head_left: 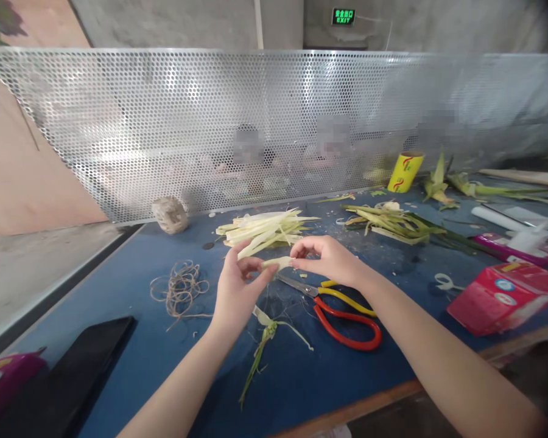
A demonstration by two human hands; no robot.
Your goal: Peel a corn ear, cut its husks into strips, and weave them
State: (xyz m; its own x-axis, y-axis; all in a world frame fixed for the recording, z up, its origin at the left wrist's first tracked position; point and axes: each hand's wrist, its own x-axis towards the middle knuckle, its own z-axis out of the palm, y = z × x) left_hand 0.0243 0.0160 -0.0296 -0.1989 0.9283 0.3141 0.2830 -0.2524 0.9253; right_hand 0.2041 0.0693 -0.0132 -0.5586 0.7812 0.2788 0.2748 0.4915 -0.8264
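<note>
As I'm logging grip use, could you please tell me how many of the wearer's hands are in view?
2: the left hand pinches the pale strip from the left, the right hand from the right, both above the table.

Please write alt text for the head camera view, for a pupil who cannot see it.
A left hand and a right hand hold a short pale strip between them above a blue table. Near them lie scissors with red and yellow handles, a pile of pale strips and a tangle of twine; a perforated metal screen stands behind.
</note>
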